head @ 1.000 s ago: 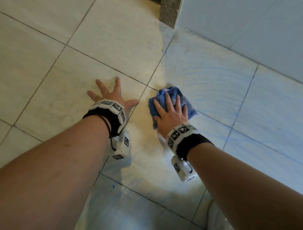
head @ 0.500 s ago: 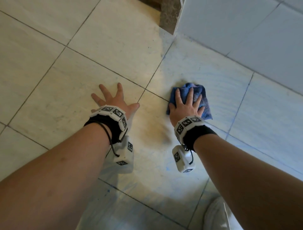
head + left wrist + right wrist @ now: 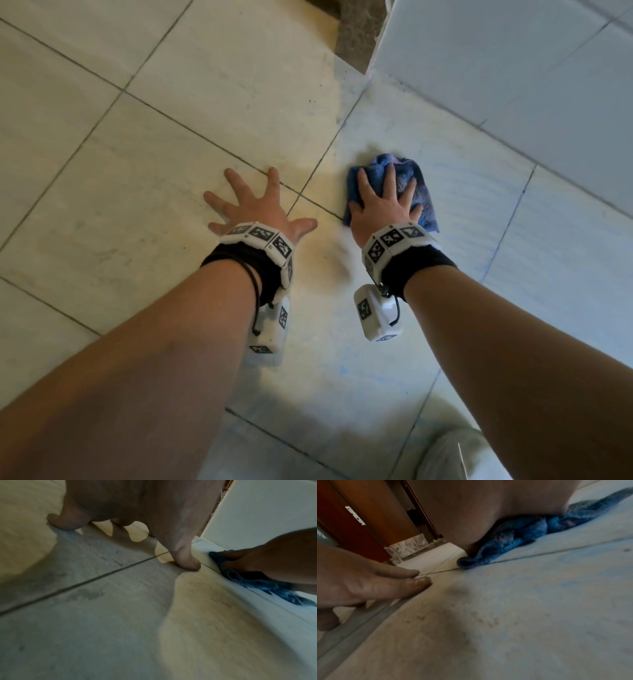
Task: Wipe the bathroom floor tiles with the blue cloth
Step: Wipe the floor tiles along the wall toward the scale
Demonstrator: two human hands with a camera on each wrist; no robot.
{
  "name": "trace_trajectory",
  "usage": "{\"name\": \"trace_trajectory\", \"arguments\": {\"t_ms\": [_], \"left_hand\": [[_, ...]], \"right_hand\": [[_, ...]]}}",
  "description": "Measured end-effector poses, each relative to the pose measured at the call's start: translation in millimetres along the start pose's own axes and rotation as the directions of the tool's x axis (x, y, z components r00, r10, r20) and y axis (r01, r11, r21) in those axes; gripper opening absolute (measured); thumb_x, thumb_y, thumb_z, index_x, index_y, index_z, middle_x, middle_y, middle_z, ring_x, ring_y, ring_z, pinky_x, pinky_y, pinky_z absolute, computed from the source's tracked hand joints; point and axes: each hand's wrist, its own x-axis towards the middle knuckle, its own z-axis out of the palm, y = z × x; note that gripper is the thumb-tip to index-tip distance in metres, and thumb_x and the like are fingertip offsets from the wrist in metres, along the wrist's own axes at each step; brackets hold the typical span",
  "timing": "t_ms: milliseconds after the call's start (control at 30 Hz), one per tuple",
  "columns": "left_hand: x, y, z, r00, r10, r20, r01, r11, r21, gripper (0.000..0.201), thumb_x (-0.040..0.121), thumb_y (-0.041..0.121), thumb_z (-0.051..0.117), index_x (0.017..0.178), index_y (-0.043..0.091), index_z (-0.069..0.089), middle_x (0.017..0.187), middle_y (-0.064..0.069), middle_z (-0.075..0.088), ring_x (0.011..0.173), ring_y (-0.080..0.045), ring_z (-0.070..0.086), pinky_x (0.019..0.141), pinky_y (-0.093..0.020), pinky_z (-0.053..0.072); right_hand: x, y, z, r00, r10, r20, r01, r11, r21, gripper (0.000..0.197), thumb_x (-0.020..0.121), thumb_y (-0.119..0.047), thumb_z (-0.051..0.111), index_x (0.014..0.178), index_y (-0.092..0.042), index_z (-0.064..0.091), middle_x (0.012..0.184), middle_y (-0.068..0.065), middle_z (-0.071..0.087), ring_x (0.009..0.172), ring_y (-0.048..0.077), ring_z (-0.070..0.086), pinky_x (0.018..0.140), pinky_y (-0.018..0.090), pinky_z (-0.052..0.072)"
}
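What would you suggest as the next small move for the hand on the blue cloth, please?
Probably slide the crumpled blue terry cloth toward the person: the right hand presses it flat, and the dull smudged patch of pale floor tile just behind looks unwiped.

Both forearms are bare; no sleeves visible. Left wrist (image 3: 255, 253): black fabric band topped by a row of white blocks, each printed with a black-and-white square marker. A thin black cord (image 3: 255, 298) runs from the band to a white box (image 3: 270, 330) below, also marked. Right wrist (image 3: 400, 253): identical band, blocks, short black cable and white marked box (image 3: 375, 317).
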Motion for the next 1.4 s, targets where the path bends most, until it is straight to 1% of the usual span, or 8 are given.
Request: {"name": "trace_trajectory", "arguments": {"t_ms": [200, 267, 367, 433, 667, 800, 933, 1400], "left_hand": [[-2.8, 2.4, -5.1, 1.0, -0.012, 0.028, 0.012, 1.0, -0.005, 0.109, 0.078, 0.072, 0.065, 0.153, 0.047, -0.01, 0.158, -0.011, -0.035, 0.142, -0.055, -0.021, 0.11, -0.072, 0.018], [-3.0, 1.9, -4.7, 0.999, -0.015, 0.035, 0.015, 1.0, 0.0, 0.109, 0.078, 0.073, 0.063, 0.153, 0.047, -0.011, 0.157, -0.011, -0.036, 0.142, -0.055, -0.021, 0.111, -0.072, 0.018], [-0.4, 2.0, -5.7, 0.998, -0.02, 0.052, 0.019, 1.0, 0.009, 0.11, 0.077, 0.075, 0.062, 0.152, 0.048, -0.013, 0.157, -0.011, -0.037, 0.142, -0.055, -0.022, 0.111, -0.072, 0.016], [0.4, 1.5, -5.2, 0.998, -0.024, 0.06, 0.024, 1.0, 0.007, 0.111, 0.077, 0.076, 0.062, 0.152, 0.048, -0.014, 0.156, -0.011, -0.037, 0.142, -0.055, -0.022, 0.111, -0.073, 0.016], [-1.0, 1.8, -4.3, 0.999, -0.022, 0.037, 0.022, 1.0, -0.006, 0.11, 0.077, 0.073, 0.064, 0.153, 0.048, -0.011, 0.157, -0.011, -0.037, 0.142, -0.055, -0.022, 0.111, -0.073, 0.015], [1.3, 0.3, -2.7, 0.999, -0.009, 0.044, 0.009, 1.0, -0.005, 0.11, 0.075, 0.076, 0.063, 0.152, 0.049, -0.012, 0.156, -0.01, -0.038, 0.142, -0.054, -0.024, 0.112, -0.073, 0.012], [1.9, -0.6, -2.0, 0.999, -0.006, 0.042, 0.007, 1.0, -0.015, 0.11, 0.076, 0.075, 0.063, 0.152, 0.05, -0.012, 0.156, -0.01, -0.038, 0.142, -0.054, -0.024, 0.112, -0.073, 0.011], [1.5, -2.2, 1.7, 1.0, 0.016, -0.009, -0.016, 1.0, -0.018, 0.11, 0.076, 0.075, 0.063, 0.153, 0.046, -0.011, 0.157, -0.011, -0.036, 0.141, -0.055, -0.023, 0.108, -0.076, 0.014]], "right_hand": [[3.0, -3.0, -4.0, 0.986, -0.159, 0.053, 0.164, 0.98, -0.114, 0.056, 0.102, -0.044, 0.029, 0.153, -0.044, 0.006, 0.162, -0.006, -0.017, 0.148, 0.036, -0.017, 0.118, 0.059, 0.0], [10.3, 11.1, -14.0, 0.994, -0.106, 0.018, 0.108, 0.989, -0.104, 0.057, 0.102, -0.046, 0.031, 0.153, -0.043, 0.007, 0.163, -0.005, -0.014, 0.148, 0.034, -0.014, 0.119, 0.058, 0.0], [26.1, 24.5, -30.5, 0.994, 0.094, -0.051, -0.093, 0.995, 0.02, 0.056, 0.102, -0.042, 0.033, 0.153, -0.043, 0.01, 0.163, -0.004, -0.013, 0.149, 0.033, -0.013, 0.118, 0.058, 0.001], [30.5, 18.1, -29.8, 0.99, 0.133, -0.055, -0.131, 0.991, 0.036, 0.055, 0.103, -0.04, 0.032, 0.153, -0.043, 0.009, 0.163, -0.003, -0.014, 0.148, 0.035, -0.013, 0.118, 0.06, 0.002], [12.9, -16.1, -6.9, 0.979, -0.195, 0.054, 0.202, 0.966, -0.164, 0.056, 0.103, -0.046, 0.027, 0.153, -0.043, 0.004, 0.163, -0.004, -0.016, 0.148, 0.036, -0.014, 0.118, 0.056, 0.001], [28.8, 19.8, -29.8, 0.999, -0.027, -0.029, 0.025, 0.995, -0.096, 0.055, 0.103, -0.043, 0.029, 0.154, -0.041, 0.008, 0.163, -0.002, -0.014, 0.149, 0.034, -0.012, 0.119, 0.053, 0.001], [29.7, 9.3, -25.1, 0.996, 0.083, -0.034, -0.084, 0.996, -0.03, 0.056, 0.103, -0.041, 0.029, 0.154, -0.041, 0.003, 0.162, -0.002, -0.018, 0.148, 0.035, -0.014, 0.119, 0.056, 0.001], [-25.4, 3.6, 16.0, 0.998, -0.069, 0.01, 0.069, 0.99, -0.121, 0.06, 0.102, -0.049, 0.027, 0.154, -0.041, 0.0, 0.162, -0.001, -0.019, 0.148, 0.035, -0.015, 0.12, 0.055, 0.002]]}}
